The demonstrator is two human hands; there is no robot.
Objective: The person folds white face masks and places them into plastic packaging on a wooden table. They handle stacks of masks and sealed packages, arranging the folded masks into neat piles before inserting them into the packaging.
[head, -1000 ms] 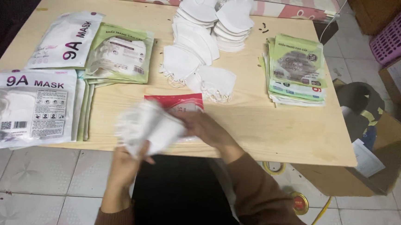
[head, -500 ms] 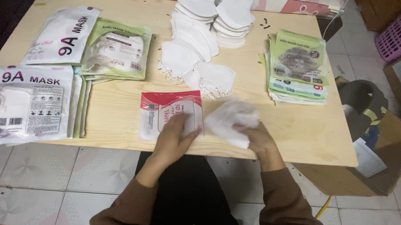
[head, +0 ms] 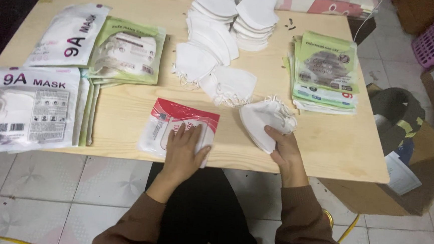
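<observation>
Pressing our left hand (head: 185, 150) flat, fingers spread wide, on the glossy red-and-white plastic pouch (head: 179, 129), we pin it to the pale wooden desk (head: 127, 111) near its front edge. Our right hand (head: 283, 148) has its grip closed around the small stack of soft white folded face masks (head: 264, 122), thumb on top, fingers under the near corner. We judge these masks light, limp and squashy, with loose ear loops trailing off the far side of the grip, so a broad pinch across the fold looks safer than a hold on the loops. The pouch looks slick and thin, likely to slide unless held by its open edge. Beyond the grip lie more loose white masks (head: 215, 71); right of it, green printed packets (head: 325, 68).
</observation>
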